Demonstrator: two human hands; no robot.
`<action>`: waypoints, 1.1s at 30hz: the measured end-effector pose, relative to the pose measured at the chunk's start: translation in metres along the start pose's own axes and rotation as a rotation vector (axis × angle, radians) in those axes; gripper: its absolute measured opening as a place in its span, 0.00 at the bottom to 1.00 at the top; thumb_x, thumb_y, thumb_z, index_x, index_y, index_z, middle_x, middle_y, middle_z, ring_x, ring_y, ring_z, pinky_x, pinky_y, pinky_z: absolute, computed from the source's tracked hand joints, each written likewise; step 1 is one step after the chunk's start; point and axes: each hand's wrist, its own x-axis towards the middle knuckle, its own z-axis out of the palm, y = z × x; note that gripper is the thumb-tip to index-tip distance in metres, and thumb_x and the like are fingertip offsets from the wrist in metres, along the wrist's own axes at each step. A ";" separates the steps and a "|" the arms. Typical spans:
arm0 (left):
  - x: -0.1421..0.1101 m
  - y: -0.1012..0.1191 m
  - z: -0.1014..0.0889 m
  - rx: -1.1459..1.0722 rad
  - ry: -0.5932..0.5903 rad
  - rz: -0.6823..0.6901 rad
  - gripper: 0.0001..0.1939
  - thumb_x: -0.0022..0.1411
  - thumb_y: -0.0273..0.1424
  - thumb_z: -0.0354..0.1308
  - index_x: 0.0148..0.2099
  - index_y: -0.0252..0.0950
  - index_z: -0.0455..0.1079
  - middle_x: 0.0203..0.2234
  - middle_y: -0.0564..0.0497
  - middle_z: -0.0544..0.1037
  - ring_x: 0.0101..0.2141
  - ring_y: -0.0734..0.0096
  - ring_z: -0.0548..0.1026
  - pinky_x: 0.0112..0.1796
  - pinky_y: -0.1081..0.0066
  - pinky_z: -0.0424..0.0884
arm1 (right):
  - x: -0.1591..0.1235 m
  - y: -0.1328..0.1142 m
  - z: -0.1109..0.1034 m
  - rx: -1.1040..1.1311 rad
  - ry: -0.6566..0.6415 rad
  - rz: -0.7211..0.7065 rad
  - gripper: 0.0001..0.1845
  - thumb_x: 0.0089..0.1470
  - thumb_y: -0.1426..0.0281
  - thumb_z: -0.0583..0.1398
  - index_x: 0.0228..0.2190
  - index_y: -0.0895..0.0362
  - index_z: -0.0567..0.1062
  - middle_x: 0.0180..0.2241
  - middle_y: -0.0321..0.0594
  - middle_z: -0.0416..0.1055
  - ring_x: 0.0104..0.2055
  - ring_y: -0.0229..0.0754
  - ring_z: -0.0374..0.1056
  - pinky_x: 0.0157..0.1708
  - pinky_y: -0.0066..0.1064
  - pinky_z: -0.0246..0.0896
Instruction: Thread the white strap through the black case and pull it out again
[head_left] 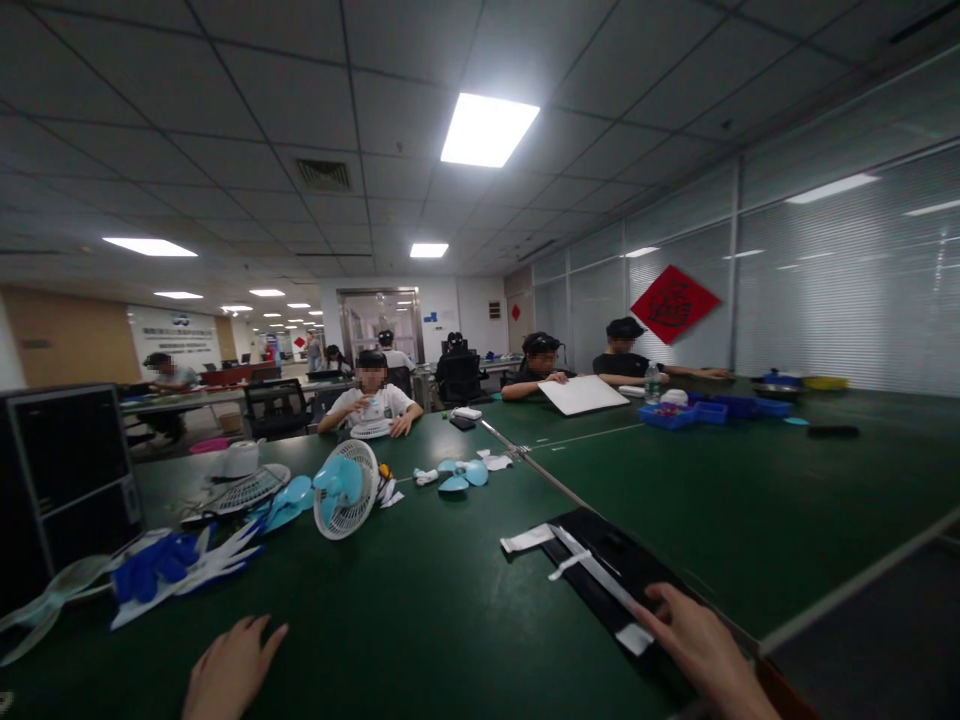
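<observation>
My right hand [694, 640] is at the near end of a flat black item [611, 545] lying on the green table. Its fingers close on the end of a long pale strip [596, 570] that runs along the item. White flaps stick out at the item's edges, one at the far left corner [526, 540] and another near my fingers [634, 638]. My left hand [236, 668] is over the near left part of the table, fingers apart and holding nothing. Nearest to it is a pair of blue and white gloves [176, 570].
A fan head with light blue blades [346, 490] leans on the table [390, 590], near a loose blade [461, 475] and other fan parts. A black cabinet [71, 480] stands at left. Blue trays [667, 412] sit far right. Several people work across the table; one handles a white board [583, 394].
</observation>
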 end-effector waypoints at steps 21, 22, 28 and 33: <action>-0.002 0.006 -0.002 0.050 -0.010 0.010 0.33 0.60 0.50 0.42 0.60 0.36 0.65 0.60 0.42 0.66 0.57 0.53 0.66 0.54 0.53 0.64 | 0.016 -0.098 -0.016 0.345 0.244 -0.296 0.22 0.49 0.56 0.53 0.35 0.57 0.78 0.34 0.46 0.79 0.35 0.50 0.73 0.34 0.34 0.65; -0.001 0.006 0.000 0.058 -0.002 0.015 0.34 0.60 0.49 0.41 0.60 0.35 0.65 0.60 0.41 0.66 0.58 0.53 0.66 0.55 0.54 0.63 | 0.027 -0.101 -0.014 0.308 0.266 -0.311 0.22 0.51 0.57 0.52 0.35 0.58 0.78 0.34 0.45 0.79 0.35 0.49 0.72 0.34 0.33 0.64; 0.005 0.001 0.002 0.030 -0.050 0.015 0.34 0.60 0.49 0.41 0.61 0.34 0.63 0.60 0.40 0.65 0.58 0.52 0.65 0.55 0.53 0.63 | 0.093 -0.120 0.011 -0.145 0.364 -0.392 0.19 0.59 0.69 0.47 0.42 0.60 0.75 0.41 0.47 0.74 0.42 0.45 0.70 0.42 0.30 0.60; 0.002 0.002 -0.004 0.020 -0.077 0.016 0.34 0.60 0.49 0.42 0.61 0.35 0.63 0.61 0.41 0.65 0.58 0.52 0.65 0.55 0.52 0.63 | 0.113 -0.132 0.057 -0.291 0.201 -0.430 0.15 0.57 0.76 0.50 0.38 0.59 0.76 0.43 0.48 0.72 0.41 0.44 0.71 0.41 0.30 0.60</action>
